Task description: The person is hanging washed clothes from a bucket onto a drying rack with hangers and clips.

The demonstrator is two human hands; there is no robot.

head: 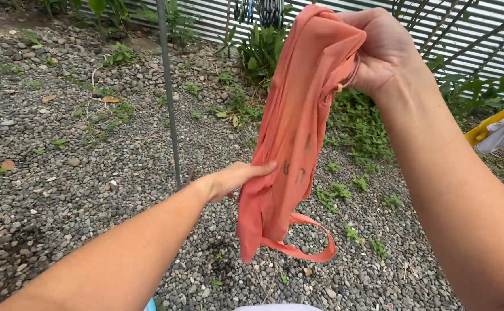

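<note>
Now, garment: we hold an orange garment (298, 126) up in the air in front of us, over the gravel ground (62, 190); it hangs long and narrow, bunched along its length.
Long axis: we read it as running from upper right down to lower left, steep, with a looped strap (312, 239) dangling at the bottom end.
Right hand: our right hand (379, 49) is closed around the garment's top end, gathering the cloth and a thin strap there.
Left hand: our left hand (235, 178) lies against the garment's lower half from the left side, fingers pinching into the fold; how firmly it grips we cannot tell.
Which hand is where: the right sits at the top of the garment, the left low on its left edge, so the cloth stretches between the two.
Pole: a thin metal pole (168, 98) stands left of the garment, behind our left hand, apart from the cloth.
Other washing: yellow and white cloth (499, 129) hangs well to the garment's right.
</note>
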